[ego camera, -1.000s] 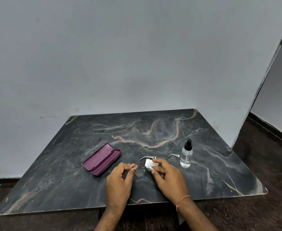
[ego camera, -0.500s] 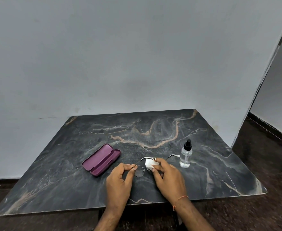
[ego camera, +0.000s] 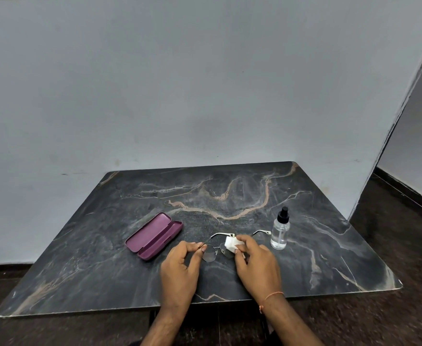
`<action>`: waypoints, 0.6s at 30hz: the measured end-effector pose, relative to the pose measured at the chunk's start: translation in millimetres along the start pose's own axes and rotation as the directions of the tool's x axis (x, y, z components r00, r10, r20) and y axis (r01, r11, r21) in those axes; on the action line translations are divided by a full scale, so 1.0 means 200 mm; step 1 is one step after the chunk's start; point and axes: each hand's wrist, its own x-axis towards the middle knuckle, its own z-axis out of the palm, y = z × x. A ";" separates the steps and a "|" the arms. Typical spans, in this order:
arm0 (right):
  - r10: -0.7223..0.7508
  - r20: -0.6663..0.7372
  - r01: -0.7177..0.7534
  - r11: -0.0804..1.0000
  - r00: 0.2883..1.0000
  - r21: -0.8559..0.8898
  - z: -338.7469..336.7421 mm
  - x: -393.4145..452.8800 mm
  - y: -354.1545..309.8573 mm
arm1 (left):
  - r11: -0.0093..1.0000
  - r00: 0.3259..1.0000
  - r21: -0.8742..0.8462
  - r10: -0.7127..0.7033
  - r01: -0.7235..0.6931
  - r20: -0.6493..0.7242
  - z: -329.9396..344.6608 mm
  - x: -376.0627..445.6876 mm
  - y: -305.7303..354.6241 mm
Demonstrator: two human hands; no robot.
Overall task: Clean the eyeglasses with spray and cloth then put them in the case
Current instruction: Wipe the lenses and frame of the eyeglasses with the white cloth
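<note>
Over the near middle of the table (ego camera: 100, 265), our left hand (ego camera: 180, 268) pinches the eyeglasses (ego camera: 211, 253) at one lens corner, while our right hand (ego camera: 256, 265) pinches a white cloth (ego camera: 232, 243) against the other lens. The open purple case (ego camera: 155, 236) lies to the left and the spray bottle (ego camera: 280, 232) stands upright to the right.

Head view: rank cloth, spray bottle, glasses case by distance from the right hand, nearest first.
From the right hand:
1. Cloth: pinched in that hand's fingers, against the eyeglasses lens.
2. Spray bottle: upright on the table, just right of the hand and a bit farther back.
3. Glasses case: open, off to the left, beyond the left hand.
</note>
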 end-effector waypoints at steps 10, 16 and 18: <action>0.041 -0.006 -0.039 0.988 0.999 0.149 0.02 0.00 0.03 | 0.999 1.000 -0.037 -0.012 0.011 -0.017 0.00 0.00 -0.02; -0.040 0.075 0.030 0.991 0.996 0.132 0.01 -0.01 0.02 | 0.999 1.000 -0.048 0.001 -0.002 -0.026 0.00 0.00 -0.02; -0.028 0.057 0.019 0.989 0.998 0.149 0.01 0.00 0.02 | 0.999 1.000 -0.046 0.006 -0.007 -0.022 0.00 0.00 -0.03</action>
